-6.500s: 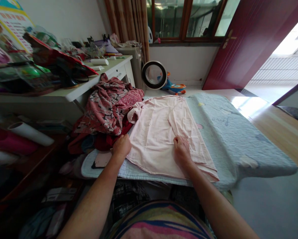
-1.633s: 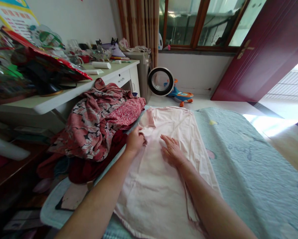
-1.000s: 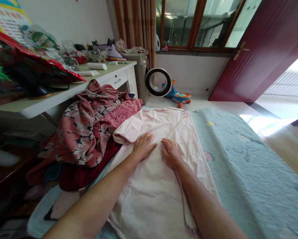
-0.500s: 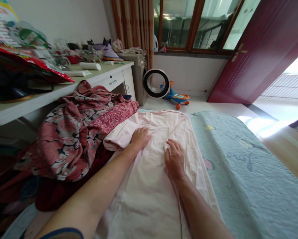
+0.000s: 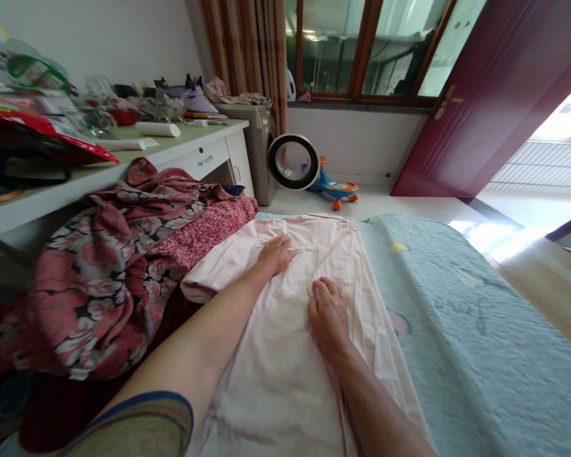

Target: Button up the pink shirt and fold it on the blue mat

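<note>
A pale pink garment (image 5: 285, 368) is spread lengthwise in front of me on a light blue blanket (image 5: 461, 355). What looks like a sleeve juts out at its left, and creases run along its right half. My left hand (image 5: 276, 254) lies flat on the upper part of the cloth, its fingers pointing away and to the right. Lower and to the right, my right hand (image 5: 329, 311) has its fingers curled down with the thumb close to them, pinching a bit of the same garment along a long fold.
A heap of red floral clothes (image 5: 99, 273) lies at the left, against a cluttered desk (image 5: 185, 149). Beyond the bed stand a washing machine with its round door (image 5: 293, 162) open and a blue and orange ride-on toy (image 5: 335, 187). A dark red door (image 5: 456, 108) is at right.
My right hand has drawn slightly toward me, and its fingers have curled in on the cloth. My left hand has slid a little to the right and away. The view has shifted slightly.
</note>
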`<state>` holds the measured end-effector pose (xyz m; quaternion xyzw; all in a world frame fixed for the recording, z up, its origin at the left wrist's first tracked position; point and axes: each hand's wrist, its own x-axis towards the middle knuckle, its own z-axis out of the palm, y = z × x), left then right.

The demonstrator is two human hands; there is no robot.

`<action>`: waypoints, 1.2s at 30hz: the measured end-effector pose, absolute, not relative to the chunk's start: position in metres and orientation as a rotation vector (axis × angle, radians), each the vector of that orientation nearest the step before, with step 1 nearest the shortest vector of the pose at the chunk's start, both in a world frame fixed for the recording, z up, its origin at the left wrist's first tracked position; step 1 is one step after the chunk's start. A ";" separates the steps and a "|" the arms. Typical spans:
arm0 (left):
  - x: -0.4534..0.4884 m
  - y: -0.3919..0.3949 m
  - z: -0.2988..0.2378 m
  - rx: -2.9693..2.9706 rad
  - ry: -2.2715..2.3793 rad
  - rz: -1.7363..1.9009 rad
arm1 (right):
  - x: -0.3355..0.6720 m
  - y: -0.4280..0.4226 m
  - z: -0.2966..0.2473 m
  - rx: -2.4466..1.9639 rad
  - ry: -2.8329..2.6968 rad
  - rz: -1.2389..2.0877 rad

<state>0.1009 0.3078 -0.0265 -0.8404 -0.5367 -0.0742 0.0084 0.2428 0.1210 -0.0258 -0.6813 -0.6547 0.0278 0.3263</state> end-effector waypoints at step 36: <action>0.100 0.410 -0.008 -2.395 -2.059 -0.405 | 0.240 0.120 -0.019 -1.836 -1.679 0.142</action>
